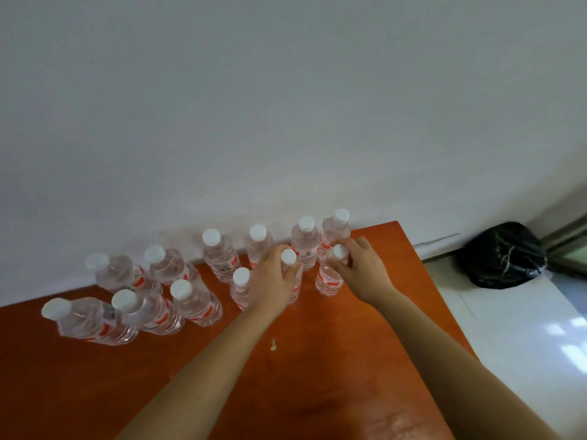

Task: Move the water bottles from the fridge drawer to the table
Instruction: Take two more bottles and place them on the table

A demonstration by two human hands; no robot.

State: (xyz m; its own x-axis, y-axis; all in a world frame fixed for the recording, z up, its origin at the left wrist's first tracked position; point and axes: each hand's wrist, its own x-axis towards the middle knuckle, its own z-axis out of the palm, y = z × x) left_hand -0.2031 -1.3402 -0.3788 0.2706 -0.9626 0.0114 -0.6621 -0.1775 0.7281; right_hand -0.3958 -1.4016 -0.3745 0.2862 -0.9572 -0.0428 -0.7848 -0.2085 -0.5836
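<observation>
From the head view, twelve water bottles [219, 255] stand upright on the orange counter [95, 376], ranged along the wall from nine to one o'clock. The left hand [273, 281] has its grip round one bottle [290, 274]; the right hand [362, 265] has its grip round another [328, 277]. One black bag [502, 254] sits at two o'clock.

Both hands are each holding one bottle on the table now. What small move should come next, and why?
Probably let go. The left hand and right hand each grip an upright bottle that appears to stand on the table, in line with the others.
</observation>
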